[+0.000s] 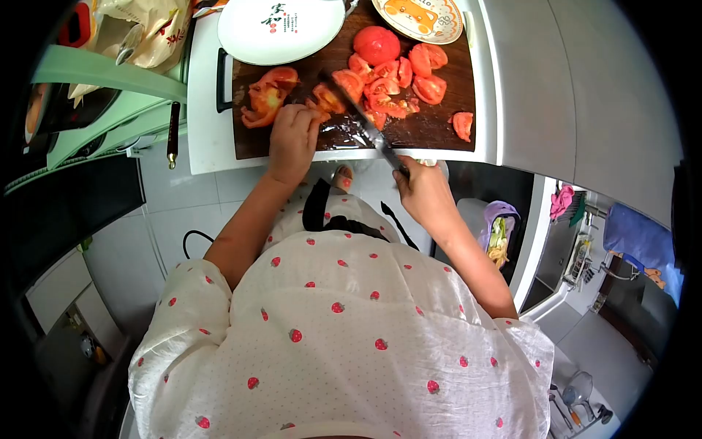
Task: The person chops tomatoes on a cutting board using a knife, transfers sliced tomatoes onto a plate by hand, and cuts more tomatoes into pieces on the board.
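My right hand (425,189) is closed around the handle of a kitchen knife (358,115). The blade slants up and to the left across the dark cutting board (256,143), lying against a tomato piece (327,98). My left hand (294,139) has its fingers curled and its tips pressed on that same piece, left of the blade. Just beyond my left fingers lies a larger cut tomato chunk (269,96). Right of the knife is a heap of tomato wedges (386,91), with a rounded tomato half (376,45) behind it. A lone wedge (462,126) rests near the board's right edge.
A white plate with lettering (248,29) overlaps the board's back left, and a bear-patterned plate (439,28) its back right. Juice wets the board's front. A green rack (110,73) stands at left. Below right is a bin with a purple bag (501,212).
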{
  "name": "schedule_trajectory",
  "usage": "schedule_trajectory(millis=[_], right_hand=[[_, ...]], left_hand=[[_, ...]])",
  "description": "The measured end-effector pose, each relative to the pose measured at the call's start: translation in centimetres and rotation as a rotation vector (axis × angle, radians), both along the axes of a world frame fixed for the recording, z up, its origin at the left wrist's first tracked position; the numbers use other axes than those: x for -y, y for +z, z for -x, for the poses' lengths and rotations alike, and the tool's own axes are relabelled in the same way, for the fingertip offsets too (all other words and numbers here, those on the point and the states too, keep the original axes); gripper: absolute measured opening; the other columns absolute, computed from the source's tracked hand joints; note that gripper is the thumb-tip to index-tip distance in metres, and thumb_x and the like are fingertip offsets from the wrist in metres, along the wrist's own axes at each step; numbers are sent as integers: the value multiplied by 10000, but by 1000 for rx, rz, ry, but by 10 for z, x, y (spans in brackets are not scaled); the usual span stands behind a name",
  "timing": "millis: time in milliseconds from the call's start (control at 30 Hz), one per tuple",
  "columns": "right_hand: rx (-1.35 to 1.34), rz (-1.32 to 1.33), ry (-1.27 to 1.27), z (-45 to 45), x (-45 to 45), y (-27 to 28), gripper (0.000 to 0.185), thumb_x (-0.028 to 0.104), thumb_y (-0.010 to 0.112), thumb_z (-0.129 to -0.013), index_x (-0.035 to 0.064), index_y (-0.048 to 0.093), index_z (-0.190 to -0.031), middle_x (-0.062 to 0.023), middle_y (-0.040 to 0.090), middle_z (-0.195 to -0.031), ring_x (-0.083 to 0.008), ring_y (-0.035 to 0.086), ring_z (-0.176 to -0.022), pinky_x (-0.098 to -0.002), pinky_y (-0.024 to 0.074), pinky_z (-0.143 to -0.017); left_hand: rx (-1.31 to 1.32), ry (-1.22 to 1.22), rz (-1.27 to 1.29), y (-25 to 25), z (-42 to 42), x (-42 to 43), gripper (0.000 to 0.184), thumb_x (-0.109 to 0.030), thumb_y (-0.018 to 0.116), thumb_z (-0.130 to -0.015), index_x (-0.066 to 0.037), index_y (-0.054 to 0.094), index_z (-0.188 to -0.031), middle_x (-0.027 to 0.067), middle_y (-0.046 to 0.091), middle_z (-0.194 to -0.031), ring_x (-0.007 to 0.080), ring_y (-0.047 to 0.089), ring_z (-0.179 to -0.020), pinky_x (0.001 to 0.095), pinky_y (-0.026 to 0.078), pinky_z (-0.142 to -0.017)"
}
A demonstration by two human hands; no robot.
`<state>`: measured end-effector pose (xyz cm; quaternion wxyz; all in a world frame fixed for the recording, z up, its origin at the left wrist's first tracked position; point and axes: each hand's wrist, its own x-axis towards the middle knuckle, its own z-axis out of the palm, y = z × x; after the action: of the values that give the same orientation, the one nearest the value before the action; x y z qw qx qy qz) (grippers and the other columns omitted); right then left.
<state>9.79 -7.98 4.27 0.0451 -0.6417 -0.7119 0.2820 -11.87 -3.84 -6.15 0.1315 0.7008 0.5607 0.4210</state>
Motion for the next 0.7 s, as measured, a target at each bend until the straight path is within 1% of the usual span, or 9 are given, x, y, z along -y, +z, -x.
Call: schedule_trajectory(millis=[67,167,267,367,400,433,533,600,700], right_hand=[[2,-26,-87,1,4,8,261,14,547,-781,-1,633,-1027,-287,612,-732,-429,624,-742,-499,492,-681],[70,-48,-93,2,-2,9,275,22,565,-775,-33,616,-1040,-298,607,-729,-427,627,-744,-498,494,-672],[84,-3,-104,12,0,9,289,60,576,-819,-53,588,-1085,-294,601,-746,-448,600,-780,-484,461,-737],[-34,133,-30,18,-1,19,284,48,565,-816,-59,586,-1078,-310,591,-752,-463,592,-792,-490,457,-748],[-103,148,-47,17,0,22,266,54,558,-825,-62,588,-1062,-311,590,-760,-467,588,-799,-485,460,-740],[-112,137,-93,16,4,23,262,57,557,-829,-63,587,-1060,-310,591,-760,-466,588,-800,-484,461,-733],[-123,107,-197,10,9,19,254,65,555,-840,-63,584,-1057,-309,590,-762,-466,588,-806,-478,464,-717],[-106,93,-241,0,12,12,253,71,556,-846,-61,580,-1060,-312,589,-765,-465,587,-812,-471,464,-709],[-38,101,-231,5,11,14,253,72,561,-843,-64,576,-1055,-317,588,-776,-462,585,-813,-465,464,-709]], left_hand=[[8,13,13,1,-3,-1,122,-10,648,-770,-22,603,-884,130,550,-935,307,550,-864,377,463,-777],[13,25,17,2,-6,-5,149,-9,639,-782,-22,594,-923,149,540,-1006,313,546,-919,380,457,-809],[42,34,-1,5,-11,-8,229,1,605,-796,-23,569,-1020,171,517,-1123,327,525,-1018,388,439,-874],[105,52,28,6,-16,-12,337,8,542,-814,-13,519,-1149,190,479,-1235,349,483,-1130,401,405,-955],[117,50,42,6,-16,-12,371,6,522,-818,-9,496,-1188,194,467,-1265,355,469,-1156,405,391,-977],[129,50,56,5,-16,-13,406,4,503,-822,-4,473,-1227,197,454,-1295,360,455,-1183,409,378,-999],[175,17,86,5,-15,-14,447,-16,484,-824,6,445,-1270,204,432,-1332,366,432,-1216,418,351,-1028],[184,10,91,4,-16,-18,452,-34,500,-823,4,449,-1271,202,440,-1330,364,440,-1209,420,349,-1029],[164,-10,67,3,-22,-28,448,-60,512,-832,5,456,-1271,199,467,-1308,358,452,-1198,419,351,-1027]])
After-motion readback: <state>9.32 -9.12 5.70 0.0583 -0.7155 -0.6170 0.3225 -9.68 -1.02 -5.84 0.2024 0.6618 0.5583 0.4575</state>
